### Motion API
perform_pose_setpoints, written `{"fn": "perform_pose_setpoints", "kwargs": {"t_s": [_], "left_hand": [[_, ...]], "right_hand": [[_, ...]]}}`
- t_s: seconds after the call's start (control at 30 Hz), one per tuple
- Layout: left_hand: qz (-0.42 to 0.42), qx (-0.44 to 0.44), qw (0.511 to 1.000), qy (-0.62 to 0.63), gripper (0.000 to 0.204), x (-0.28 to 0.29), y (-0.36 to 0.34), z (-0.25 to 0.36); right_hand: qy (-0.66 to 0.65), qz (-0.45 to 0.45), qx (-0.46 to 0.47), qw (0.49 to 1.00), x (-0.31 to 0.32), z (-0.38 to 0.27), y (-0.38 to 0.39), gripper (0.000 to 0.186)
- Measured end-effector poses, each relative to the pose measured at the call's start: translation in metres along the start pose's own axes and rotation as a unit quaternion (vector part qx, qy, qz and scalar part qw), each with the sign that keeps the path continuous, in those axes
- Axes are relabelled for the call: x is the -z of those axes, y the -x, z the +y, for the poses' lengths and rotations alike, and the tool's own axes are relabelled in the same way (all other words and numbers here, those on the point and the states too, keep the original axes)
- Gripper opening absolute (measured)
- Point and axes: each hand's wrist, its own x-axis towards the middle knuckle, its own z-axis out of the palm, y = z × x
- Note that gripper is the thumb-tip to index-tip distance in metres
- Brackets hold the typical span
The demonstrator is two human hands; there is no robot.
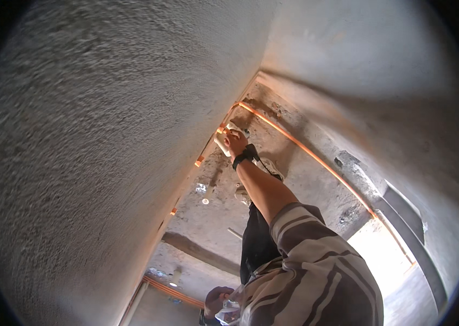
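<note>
The right hand (235, 142) is stretched down to a white piece (220, 145) set at the foot of the rough grey wall (99, 141), beside orange pipe (305, 146); its fingers are bent, but whether the grip is clamped cannot be told. The shadowed left hand (217, 298) is seen beside clear plastic (229, 314); its grip cannot be made out.

A hand (235, 142) touches a white object (220, 145) beside a wall (93, 136).
</note>
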Motion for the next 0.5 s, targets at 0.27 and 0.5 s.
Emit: {"fn": "perform_pose_setpoints", "kwargs": {"t_s": [0.27, 0.5], "left_hand": [[0.012, 0.056, 0.995, 0.085, 0.034, -0.018, -0.006, 0.043], [0.038, 0.101, 0.98, 0.168, 0.035, -0.028, -0.001, 0.06]], "right_hand": [[-0.009, -0.028, 0.031, 0.999, -0.003, -0.007, 0.004, 0.027], [0.058, -0.035, 0.013, 0.998, -0.006, 0.003, -0.003, 0.033]]}}
